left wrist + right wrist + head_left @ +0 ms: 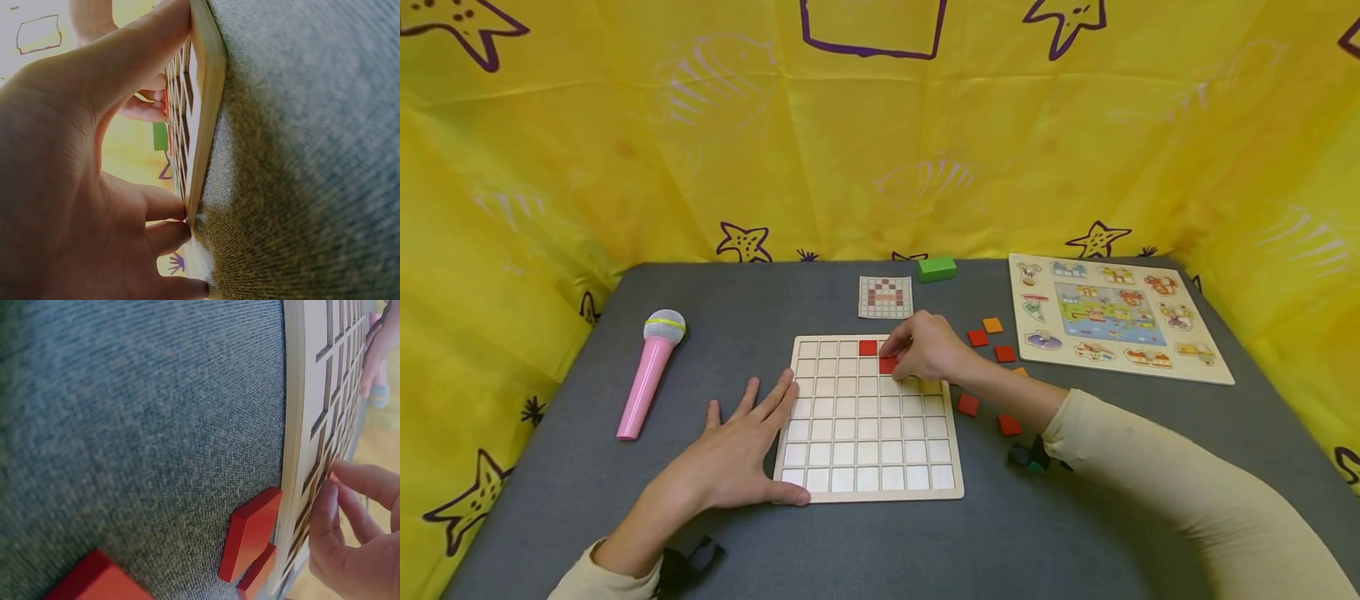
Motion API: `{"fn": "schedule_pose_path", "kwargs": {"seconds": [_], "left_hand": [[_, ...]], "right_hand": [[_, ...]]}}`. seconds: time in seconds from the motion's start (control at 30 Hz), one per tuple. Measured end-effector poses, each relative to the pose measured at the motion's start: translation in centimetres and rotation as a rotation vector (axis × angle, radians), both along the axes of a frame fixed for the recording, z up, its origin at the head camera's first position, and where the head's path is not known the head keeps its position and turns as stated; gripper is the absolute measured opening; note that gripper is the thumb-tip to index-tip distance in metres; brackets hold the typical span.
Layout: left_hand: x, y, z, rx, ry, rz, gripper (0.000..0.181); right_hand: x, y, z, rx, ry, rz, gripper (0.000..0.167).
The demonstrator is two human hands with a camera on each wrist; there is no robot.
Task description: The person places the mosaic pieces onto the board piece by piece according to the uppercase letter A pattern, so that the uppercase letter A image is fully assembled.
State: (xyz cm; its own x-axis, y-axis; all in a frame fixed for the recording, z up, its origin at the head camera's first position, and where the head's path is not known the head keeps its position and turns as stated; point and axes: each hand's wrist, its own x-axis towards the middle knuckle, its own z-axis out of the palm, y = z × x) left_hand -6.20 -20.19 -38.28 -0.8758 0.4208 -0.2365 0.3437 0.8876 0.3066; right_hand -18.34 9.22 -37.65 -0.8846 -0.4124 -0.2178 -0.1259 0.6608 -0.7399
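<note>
A wooden grid board (867,496) lies on the table, divided into rows of square cells. One red tile (868,347) sits in its top row. My right hand (928,346) is over the upper right of the board, pinching another red tile (887,365) between thumb and fingers at a cell just below the top row. Spread along the board's left side, my left hand (733,454) touches the edge with fingertips and thumb. In the left wrist view its thumb (144,47) rests at the board's corner.
Several loose red tiles (1009,425) and an orange tile (992,325) lie right of the board. Behind it are a small pattern card (885,312) and a green block (937,269). A picture puzzle board (1120,358) lies at right, a pink toy microphone (650,383) at left.
</note>
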Motion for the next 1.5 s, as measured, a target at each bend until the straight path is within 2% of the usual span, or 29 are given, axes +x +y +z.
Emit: {"fn": "schedule_pose_path", "kwargs": {"seconds": [0.4,0.77,1.1,1.3,1.5], "left_hand": [[0.0,0.0,0.0,-0.003,0.0,0.003,0.139],[0.0,0.1,0.0,-0.006,0.011,-0.003,0.139],[0.0,0.0,0.0,-0.002,0.01,0.0,0.139],[0.0,0.1,0.1,-0.002,0.001,0.005,0.139],[0.1,0.1,0.2,0.004,-0.001,0.005,0.139]], "right_hand": [[0.1,1.7,0.9,-0.025,0.022,0.012,0.022],[-0.2,4.2,1.3,-0.073,0.013,-0.053,0.024],[-0.5,6.9,1.3,-0.042,0.06,-0.09,0.025],[-0.8,8.9,1.4,-0.041,0.061,-0.13,0.027],[-1.1,10.4,1.0,0.005,0.062,-0.149,0.029]]}}
